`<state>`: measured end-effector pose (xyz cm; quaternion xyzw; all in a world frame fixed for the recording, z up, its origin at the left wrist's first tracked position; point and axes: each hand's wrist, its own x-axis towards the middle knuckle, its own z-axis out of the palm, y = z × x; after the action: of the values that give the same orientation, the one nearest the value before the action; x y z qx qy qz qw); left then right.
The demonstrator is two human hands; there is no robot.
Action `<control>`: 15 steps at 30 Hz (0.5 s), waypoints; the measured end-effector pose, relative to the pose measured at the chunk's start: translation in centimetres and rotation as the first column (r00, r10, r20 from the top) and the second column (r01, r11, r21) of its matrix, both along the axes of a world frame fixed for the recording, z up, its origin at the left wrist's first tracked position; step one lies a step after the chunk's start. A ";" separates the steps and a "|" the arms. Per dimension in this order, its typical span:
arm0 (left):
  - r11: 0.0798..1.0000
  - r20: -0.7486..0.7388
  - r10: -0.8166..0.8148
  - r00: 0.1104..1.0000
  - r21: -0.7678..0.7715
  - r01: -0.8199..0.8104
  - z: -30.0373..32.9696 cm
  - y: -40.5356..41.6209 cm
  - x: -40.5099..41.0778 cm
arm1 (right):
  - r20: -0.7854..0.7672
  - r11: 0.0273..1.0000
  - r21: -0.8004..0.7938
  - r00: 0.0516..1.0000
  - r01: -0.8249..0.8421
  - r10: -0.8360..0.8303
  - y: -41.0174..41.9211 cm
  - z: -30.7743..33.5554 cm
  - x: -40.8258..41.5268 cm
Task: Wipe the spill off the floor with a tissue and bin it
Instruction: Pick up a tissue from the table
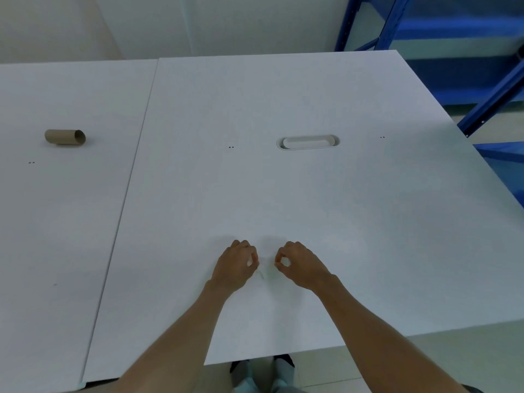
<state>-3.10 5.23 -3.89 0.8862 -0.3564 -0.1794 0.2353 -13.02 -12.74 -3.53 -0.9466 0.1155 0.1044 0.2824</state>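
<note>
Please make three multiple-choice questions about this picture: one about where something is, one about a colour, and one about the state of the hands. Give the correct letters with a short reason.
1. Where does the cardboard tube lie?
A. on the left table
B. on the floor
C. on the blue shelf

2. What colour is the shelving frame at the far right?
A. red
B. blue
C. black

3. How do the left hand and the right hand stand?
A. both flat, palms down
B. both curled in a pinch, close together over the table
C. one raised, one out of view

Answers:
1 A, the tube rests on its side on the left table, beyond the seam.
2 B, the metal posts and beams are blue.
3 B, thumb and fingers meet on each hand; a faint pale scrap shows between them, too blurred to name.
</note>
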 end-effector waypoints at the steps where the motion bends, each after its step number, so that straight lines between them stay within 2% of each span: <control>1: 1.000 -0.003 0.013 1.000 0.012 -0.013 0.1 -0.1 -0.1 | -0.014 0.999 0.032 1.000 0.029 -0.029 0.1 -0.1 0.0; 5: 0.996 -0.064 0.083 0.994 0.041 -0.081 0.1 -0.5 -0.5 | -0.090 0.990 0.110 0.993 0.090 -0.080 0.2 -0.3 0.1; 9: 0.995 -0.080 0.043 0.996 0.093 -0.036 0.2 -0.4 0.0 | -0.134 0.988 0.115 0.987 0.099 -0.083 0.0 -0.3 0.2; 15: 0.994 -0.300 0.110 0.948 0.019 -0.110 2.3 -0.3 1.2 | -0.154 0.982 0.146 0.983 0.119 -0.096 -1.0 1.2 0.8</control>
<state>-1.91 4.96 -1.58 0.8673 -0.2665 -0.2990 0.2956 -12.22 -13.72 -2.29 -0.9040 0.1784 0.1666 0.3511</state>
